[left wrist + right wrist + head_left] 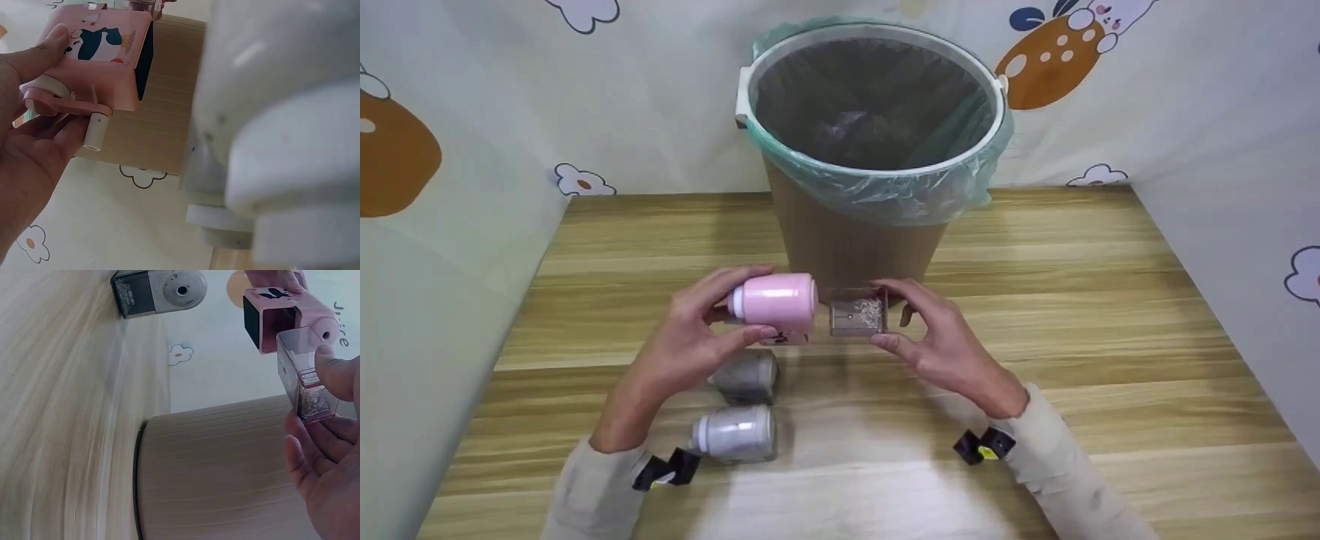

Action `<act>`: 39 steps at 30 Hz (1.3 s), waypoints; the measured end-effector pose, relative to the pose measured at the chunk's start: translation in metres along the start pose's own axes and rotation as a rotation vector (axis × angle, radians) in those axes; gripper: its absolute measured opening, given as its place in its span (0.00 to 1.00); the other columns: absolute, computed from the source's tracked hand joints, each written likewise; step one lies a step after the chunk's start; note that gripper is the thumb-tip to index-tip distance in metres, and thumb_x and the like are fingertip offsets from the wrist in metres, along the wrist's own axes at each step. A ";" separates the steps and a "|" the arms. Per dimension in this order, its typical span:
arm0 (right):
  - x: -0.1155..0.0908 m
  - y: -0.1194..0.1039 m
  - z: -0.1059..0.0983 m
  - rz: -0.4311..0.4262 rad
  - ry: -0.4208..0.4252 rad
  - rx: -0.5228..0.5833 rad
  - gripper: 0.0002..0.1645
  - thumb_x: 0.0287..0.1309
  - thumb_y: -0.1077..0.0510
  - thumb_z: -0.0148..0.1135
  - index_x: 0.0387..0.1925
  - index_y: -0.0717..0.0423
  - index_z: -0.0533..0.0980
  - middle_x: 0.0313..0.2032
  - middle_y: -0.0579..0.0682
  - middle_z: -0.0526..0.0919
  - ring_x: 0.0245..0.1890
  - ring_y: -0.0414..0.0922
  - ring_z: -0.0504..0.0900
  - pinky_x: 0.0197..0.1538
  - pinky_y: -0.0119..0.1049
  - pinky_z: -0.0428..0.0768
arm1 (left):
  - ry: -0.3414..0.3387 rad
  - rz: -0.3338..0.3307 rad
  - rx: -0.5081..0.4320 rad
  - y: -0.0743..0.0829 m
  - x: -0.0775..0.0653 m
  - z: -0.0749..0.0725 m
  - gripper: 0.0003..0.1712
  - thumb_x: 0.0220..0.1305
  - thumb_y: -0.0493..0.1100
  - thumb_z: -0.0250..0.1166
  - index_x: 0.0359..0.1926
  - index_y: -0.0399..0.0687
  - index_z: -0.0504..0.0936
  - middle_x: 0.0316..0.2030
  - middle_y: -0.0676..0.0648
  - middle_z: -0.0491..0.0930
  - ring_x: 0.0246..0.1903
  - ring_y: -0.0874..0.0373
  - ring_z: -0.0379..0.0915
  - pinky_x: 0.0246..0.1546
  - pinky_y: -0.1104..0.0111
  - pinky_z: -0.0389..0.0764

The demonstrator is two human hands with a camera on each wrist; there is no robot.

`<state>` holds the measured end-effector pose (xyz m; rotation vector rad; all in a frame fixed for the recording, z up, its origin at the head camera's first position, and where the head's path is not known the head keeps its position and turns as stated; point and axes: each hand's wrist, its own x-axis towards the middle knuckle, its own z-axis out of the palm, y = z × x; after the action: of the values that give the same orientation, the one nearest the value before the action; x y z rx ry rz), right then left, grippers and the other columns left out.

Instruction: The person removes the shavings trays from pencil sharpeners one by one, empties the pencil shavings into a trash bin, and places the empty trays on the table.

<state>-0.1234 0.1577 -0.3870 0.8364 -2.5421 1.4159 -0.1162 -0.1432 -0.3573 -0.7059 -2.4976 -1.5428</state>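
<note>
1. The worktop [1110,337] has yellowish-brown wood grain.
2. A tall brown bin [855,247], lined with a green bag, stands upright towards the far edge.
3. A grey sharpener [746,376] and a paler sharpener [739,433] sit left of centre.

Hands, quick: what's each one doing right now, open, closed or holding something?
Left hand: closed, holding the pink sharpener.
Right hand: closed, holding the clear drawer, shavings inside.

Beige sleeves [1057,457], black boxy wrist cameras [684,466], yellow markings [987,453], bare hands [949,349]
</note>
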 end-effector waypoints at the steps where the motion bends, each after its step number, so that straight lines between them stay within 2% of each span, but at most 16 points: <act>1: 0.000 0.000 0.000 -0.007 0.003 0.000 0.37 0.52 0.61 0.74 0.64 0.57 0.72 0.51 0.51 0.84 0.48 0.45 0.80 0.49 0.35 0.81 | -0.001 -0.010 0.001 0.000 0.000 0.000 0.36 0.51 0.30 0.76 0.63 0.37 0.76 0.58 0.41 0.80 0.50 0.54 0.78 0.47 0.76 0.85; 11: 0.000 -0.004 -0.006 -0.060 0.040 -0.035 0.39 0.47 0.64 0.76 0.63 0.60 0.73 0.51 0.53 0.85 0.47 0.47 0.82 0.48 0.33 0.82 | -0.030 -0.132 -0.025 -0.007 -0.003 -0.007 0.35 0.54 0.32 0.74 0.64 0.38 0.73 0.56 0.39 0.78 0.49 0.50 0.78 0.49 0.77 0.83; 16: 0.000 -0.008 -0.010 -0.046 0.035 -0.058 0.38 0.48 0.63 0.77 0.62 0.59 0.74 0.51 0.51 0.85 0.47 0.46 0.82 0.47 0.33 0.82 | -0.035 -0.180 -0.047 -0.014 -0.004 -0.010 0.35 0.55 0.30 0.73 0.64 0.37 0.71 0.57 0.38 0.77 0.51 0.49 0.76 0.51 0.78 0.82; 21: -0.001 -0.012 -0.016 -0.021 0.035 -0.083 0.37 0.48 0.59 0.79 0.61 0.57 0.75 0.48 0.49 0.86 0.44 0.44 0.82 0.46 0.33 0.81 | -0.049 -0.196 -0.056 -0.020 -0.003 -0.012 0.35 0.56 0.30 0.72 0.64 0.36 0.70 0.57 0.37 0.76 0.53 0.48 0.76 0.53 0.78 0.82; 26: 0.001 -0.017 -0.020 -0.043 0.044 -0.119 0.37 0.46 0.61 0.79 0.59 0.60 0.76 0.47 0.51 0.87 0.42 0.43 0.82 0.45 0.37 0.84 | -0.072 -0.206 -0.050 -0.027 -0.001 -0.014 0.35 0.56 0.30 0.72 0.64 0.38 0.69 0.58 0.37 0.75 0.55 0.46 0.75 0.55 0.75 0.82; 34: 0.004 -0.027 -0.027 -0.097 0.044 -0.172 0.34 0.47 0.61 0.78 0.58 0.60 0.76 0.47 0.51 0.87 0.42 0.43 0.83 0.43 0.34 0.84 | -0.092 -0.238 -0.053 -0.038 -0.001 -0.017 0.36 0.56 0.28 0.69 0.65 0.38 0.67 0.61 0.37 0.73 0.57 0.44 0.74 0.62 0.55 0.80; 36: 0.005 -0.029 -0.029 -0.111 0.046 -0.175 0.34 0.47 0.62 0.78 0.57 0.60 0.77 0.46 0.50 0.87 0.42 0.43 0.83 0.42 0.33 0.84 | -0.097 -0.242 -0.056 -0.041 -0.001 -0.017 0.36 0.56 0.28 0.69 0.65 0.38 0.66 0.61 0.37 0.73 0.58 0.44 0.74 0.62 0.56 0.80; 39: 0.007 -0.032 -0.032 -0.134 0.047 -0.168 0.33 0.47 0.62 0.78 0.57 0.59 0.77 0.47 0.49 0.87 0.43 0.42 0.82 0.42 0.31 0.83 | -0.093 -0.239 -0.070 -0.046 -0.002 -0.018 0.35 0.56 0.27 0.69 0.65 0.37 0.66 0.61 0.36 0.72 0.57 0.43 0.74 0.61 0.64 0.80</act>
<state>-0.1174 0.1674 -0.3426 0.9137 -2.4760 1.1516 -0.1375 -0.1770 -0.3868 -0.5140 -2.6920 -1.7197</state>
